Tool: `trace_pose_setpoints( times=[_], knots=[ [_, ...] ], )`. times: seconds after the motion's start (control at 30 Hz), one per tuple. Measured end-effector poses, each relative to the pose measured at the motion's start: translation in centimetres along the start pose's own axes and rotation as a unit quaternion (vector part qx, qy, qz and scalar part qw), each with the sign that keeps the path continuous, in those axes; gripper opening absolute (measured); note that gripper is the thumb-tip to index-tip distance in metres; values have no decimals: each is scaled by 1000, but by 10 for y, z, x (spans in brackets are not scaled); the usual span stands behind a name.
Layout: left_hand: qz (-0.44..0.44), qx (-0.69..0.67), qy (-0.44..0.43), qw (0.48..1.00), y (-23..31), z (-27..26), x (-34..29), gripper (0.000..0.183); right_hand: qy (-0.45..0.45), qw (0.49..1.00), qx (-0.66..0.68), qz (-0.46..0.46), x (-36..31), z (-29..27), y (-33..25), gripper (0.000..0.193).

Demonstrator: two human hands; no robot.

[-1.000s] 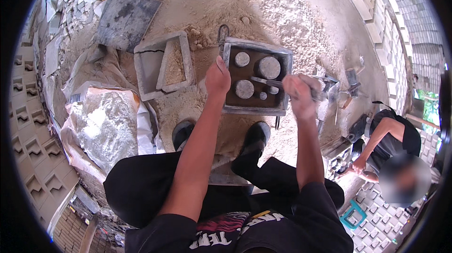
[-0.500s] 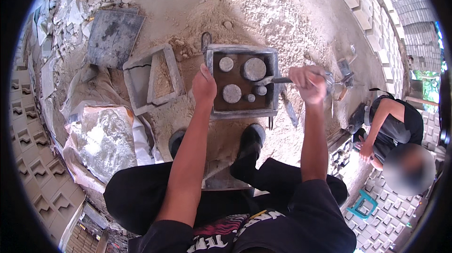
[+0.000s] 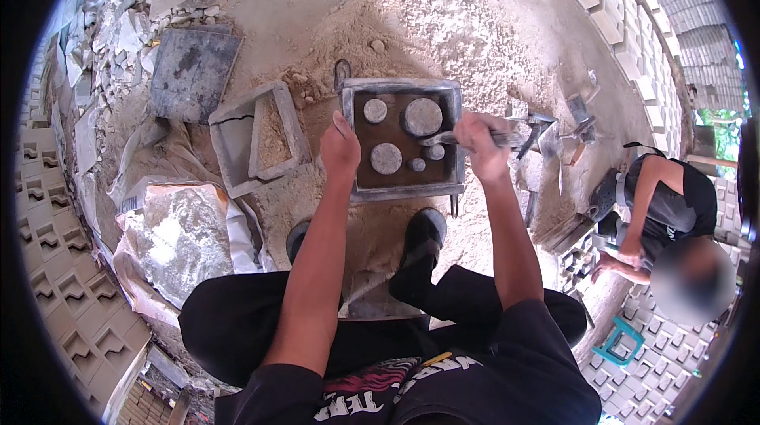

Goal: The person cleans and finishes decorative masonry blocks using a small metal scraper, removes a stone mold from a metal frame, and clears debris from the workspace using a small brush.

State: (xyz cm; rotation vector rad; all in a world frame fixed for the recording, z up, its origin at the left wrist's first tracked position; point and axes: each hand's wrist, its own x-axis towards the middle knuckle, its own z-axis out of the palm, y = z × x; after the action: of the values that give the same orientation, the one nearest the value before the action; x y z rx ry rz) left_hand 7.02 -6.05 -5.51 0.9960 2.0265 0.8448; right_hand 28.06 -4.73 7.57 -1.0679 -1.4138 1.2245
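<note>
A rectangular grey mould box [image 3: 408, 193] sits on the dusty ground in front of me, with brown, flat-looking material inside. Several round grey discs of different sizes stand in it, the biggest being a wide disc [image 3: 423, 117] at the upper right. My left hand [image 3: 340, 148] grips the box's left wall, thumb up along the rim. Closed around the handle of a small spoon-tipped metal tool [image 3: 434, 140], my right hand [image 3: 484, 146] is at the right wall. The tool's tip lies between the wide disc and a small disc [image 3: 435, 153].
To the left are a second grey frame [image 3: 297, 128] with loose sand, an open sack of white powder [image 3: 178, 227] and a dark flat board [image 3: 194, 73]. Tools, including a hammer-like one [image 3: 582, 112], lie at right. A co-worker [image 3: 665, 203] crouches near a green stool [image 3: 619, 342].
My right hand has come left and closer to the box, and the tool's tip has shifted slightly left inside it. My left hand keeps its grip on the wall.
</note>
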Motion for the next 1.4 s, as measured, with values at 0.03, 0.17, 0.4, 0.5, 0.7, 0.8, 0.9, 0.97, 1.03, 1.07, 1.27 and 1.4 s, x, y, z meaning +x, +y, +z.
trace_pose_setpoints(
  times=[0.03,0.17,0.4,0.5,0.7,0.8,0.9,0.97,1.03,1.07,1.27,1.4],
  knots=[
    [-7,7,13,1000,0,-2,1,63,10,999,43,-20,2,6,-10,39],
    [3,17,-20,1000,0,-2,-1,62,75,989,119,-38,-8,21,1,48],
    [-12,-3,-3,1000,-2,-1,1,62,171,969,-58,-169,6,68,3,34],
    [-9,-11,1,1000,1,1,2,62,48,963,-220,-146,24,63,18,28],
    [-5,-5,-15,1000,0,0,2,64,118,974,-167,-98,50,67,7,30],
    [-8,16,-10,1000,-6,2,7,65,101,958,-267,-37,60,66,-11,34],
    [-4,24,7,1000,-9,4,5,67,171,967,-172,-76,44,72,-16,33],
    [3,22,14,1000,-6,6,1,68,105,973,-195,-63,42,63,0,33],
    [12,24,6,1000,-5,4,2,69,50,968,-235,-71,51,63,4,36],
    [22,29,2,999,-2,6,3,69,59,952,-295,-54,51,57,-1,36],
    [78,37,11,996,-10,3,6,61,243,959,6,-142,29,47,-32,30],
    [120,56,61,989,-30,8,-12,50,323,936,72,-120,21,16,-85,27]
  ],
)
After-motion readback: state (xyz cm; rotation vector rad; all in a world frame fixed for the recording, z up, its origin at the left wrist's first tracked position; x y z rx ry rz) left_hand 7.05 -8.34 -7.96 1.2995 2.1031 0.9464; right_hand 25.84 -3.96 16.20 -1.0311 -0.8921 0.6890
